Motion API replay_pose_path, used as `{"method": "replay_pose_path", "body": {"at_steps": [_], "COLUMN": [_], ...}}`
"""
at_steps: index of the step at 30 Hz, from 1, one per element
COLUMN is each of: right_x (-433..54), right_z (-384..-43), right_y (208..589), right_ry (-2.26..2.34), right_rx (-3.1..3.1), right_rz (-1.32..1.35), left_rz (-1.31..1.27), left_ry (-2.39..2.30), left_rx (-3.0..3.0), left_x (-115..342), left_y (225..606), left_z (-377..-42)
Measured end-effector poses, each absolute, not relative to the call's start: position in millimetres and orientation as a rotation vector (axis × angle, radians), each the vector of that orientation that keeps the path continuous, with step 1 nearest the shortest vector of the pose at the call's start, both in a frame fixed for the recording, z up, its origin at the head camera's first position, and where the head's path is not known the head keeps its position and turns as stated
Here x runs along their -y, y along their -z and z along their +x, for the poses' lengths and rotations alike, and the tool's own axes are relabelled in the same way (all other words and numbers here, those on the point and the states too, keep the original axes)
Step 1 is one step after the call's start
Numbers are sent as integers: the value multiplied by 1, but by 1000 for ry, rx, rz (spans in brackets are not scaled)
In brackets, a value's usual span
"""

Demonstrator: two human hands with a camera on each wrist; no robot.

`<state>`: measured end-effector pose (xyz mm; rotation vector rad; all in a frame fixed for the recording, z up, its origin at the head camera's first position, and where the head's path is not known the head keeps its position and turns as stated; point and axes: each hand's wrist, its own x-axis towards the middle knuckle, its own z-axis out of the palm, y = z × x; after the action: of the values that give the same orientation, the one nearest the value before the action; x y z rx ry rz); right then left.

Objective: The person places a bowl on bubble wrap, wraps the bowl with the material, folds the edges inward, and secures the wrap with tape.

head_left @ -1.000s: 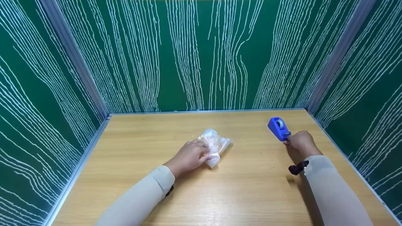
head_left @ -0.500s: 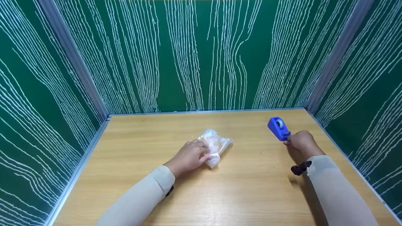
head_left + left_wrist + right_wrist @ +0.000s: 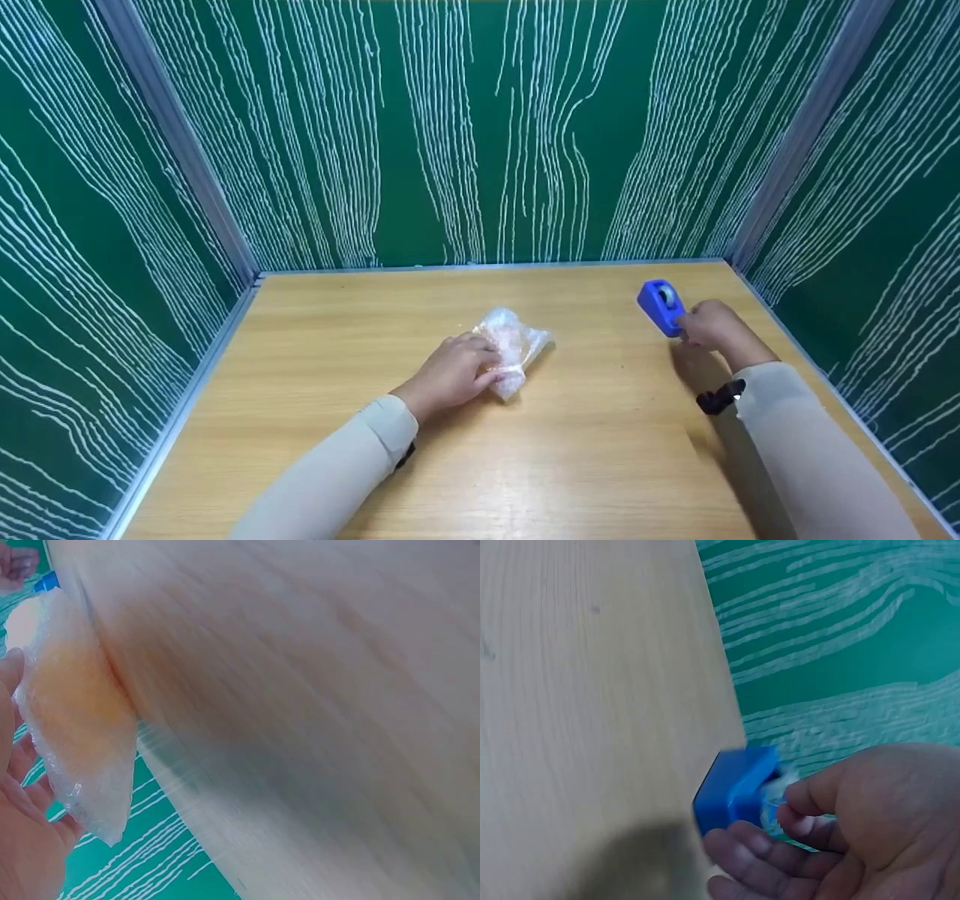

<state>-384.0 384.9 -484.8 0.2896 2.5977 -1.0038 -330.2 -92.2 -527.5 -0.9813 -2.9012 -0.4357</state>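
Observation:
My left hand (image 3: 454, 375) grips the left side of a bubble-wrapped bundle (image 3: 510, 345) on the table. In the left wrist view, something orange shows through the bundle's clear wrap (image 3: 82, 705), with the thumb and fingers on either side. What the wrapped thing is cannot be made out. Over at the right, my right hand (image 3: 709, 326) is at the front end of a blue tape dispenser (image 3: 660, 306), which stands on the table. Thumb and forefinger pinch the end of the clear tape (image 3: 774, 802) in the right wrist view; the other fingers are loosely bent.
The wooden table (image 3: 337, 322) is bounded by green panels (image 3: 412, 187) with white wavy lines at the back and both sides. Metal posts (image 3: 810, 127) stand at the back corners. A dark wrist device (image 3: 720, 397) sits at the right cuff.
My right hand has risen slightly and shifted a little left at the dispenser's front. My left hand and the bundle stay where they were.

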Motion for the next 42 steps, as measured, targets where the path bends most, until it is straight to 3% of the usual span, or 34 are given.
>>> {"method": "replay_pose_path", "body": {"at_steps": [10, 21, 31, 42], "right_x": [-300, -210, -159, -145], "right_z": [-377, -373, -380, -385], "right_y": [465, 455, 454, 463], "right_ry": [910, 839, 725, 671], "right_rx": [-2640, -2519, -2418, -2417], "right_rz": [-308, -579, -647, -603], "left_rz": [-942, -1001, -1008, -983], "left_ry": [467, 432, 397, 418], "left_rx": [2950, 2872, 2865, 2887], "left_x": [92, 93, 91, 90], "left_y": [529, 529, 527, 525], "left_z": [-330, -329, -328, -326]}}
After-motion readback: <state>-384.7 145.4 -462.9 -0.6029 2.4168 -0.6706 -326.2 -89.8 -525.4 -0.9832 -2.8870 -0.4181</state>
